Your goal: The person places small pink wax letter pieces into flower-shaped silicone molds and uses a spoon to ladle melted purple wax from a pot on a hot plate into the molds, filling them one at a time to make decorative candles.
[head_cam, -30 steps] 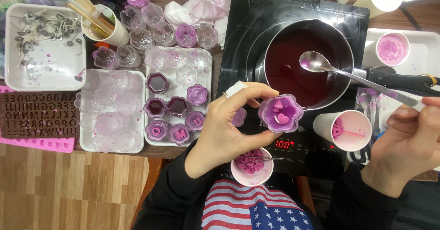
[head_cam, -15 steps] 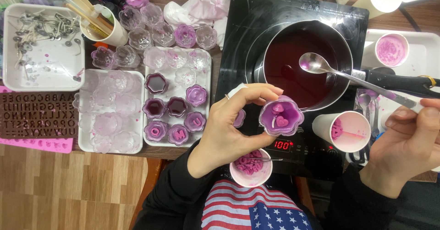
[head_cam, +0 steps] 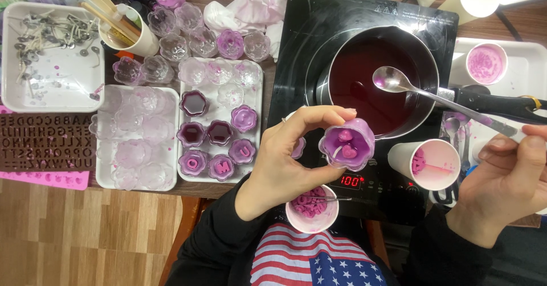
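Note:
My left hand (head_cam: 285,155) grips a small flower-shaped clear cup (head_cam: 347,143) filled with purple wax, pink heart pieces on top; the cup tilts toward the pot. My right hand (head_cam: 507,177) holds a metal spoon (head_cam: 393,80) by its handle, the bowl hovering over a steel saucepan (head_cam: 376,80) of dark red-purple liquid. The saucepan sits on a black induction cooktop (head_cam: 319,35) with a red display.
A white tray (head_cam: 253,126) holds flower cups, some filled with purple. Another tray (head_cam: 102,172) carries empty clear cups. Paper cups (head_cam: 427,163) with pink bits stand near both hands; one (head_cam: 312,209) is at my chest. A wick tray (head_cam: 51,86) and letter mould (head_cam: 40,143) lie left.
My left hand has tipped the flower cup further toward the pot. The spoon and my right hand have barely shifted.

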